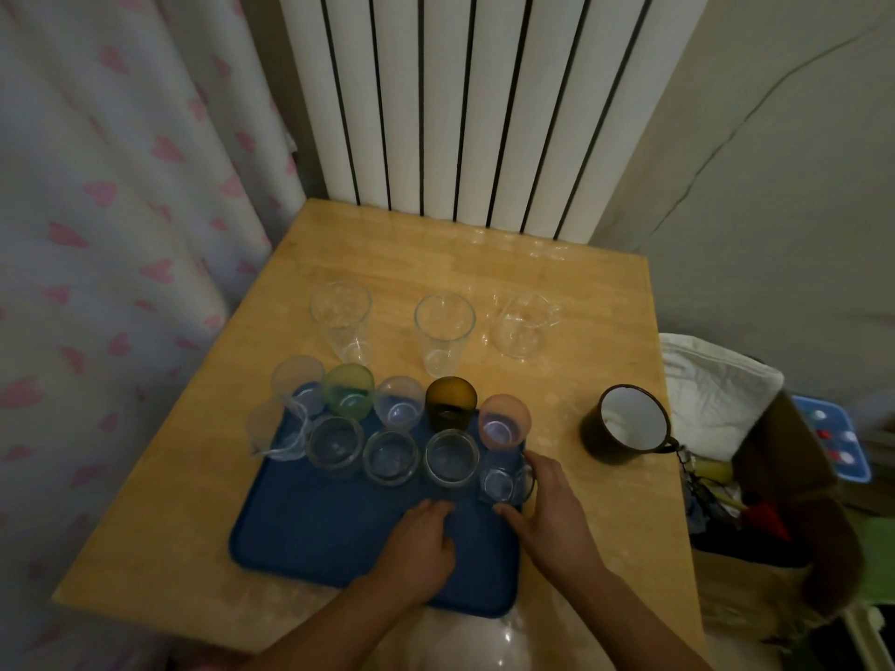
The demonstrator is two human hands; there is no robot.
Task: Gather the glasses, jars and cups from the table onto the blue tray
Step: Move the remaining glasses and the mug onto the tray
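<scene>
The step in hand looks like setting a small clear mug (503, 479) into the second row on the blue tray (310, 530), at that row's right end. The right hand (549, 501) curls round this mug, fingers at its handle side and thumb near its base. The left hand (426, 537) rests on the tray just left of it, fingers loosely bent and holding nothing. Both forearms reach in from the near edge of the table (193, 481). Nine other vessels already stand on the tray. Still off it are two tall glasses (341, 322) (444, 331), a glass pitcher (523, 326) and a dark enamel mug (624, 426); the next move, I judge, is a reach for the enamel mug, nearest the right hand
</scene>
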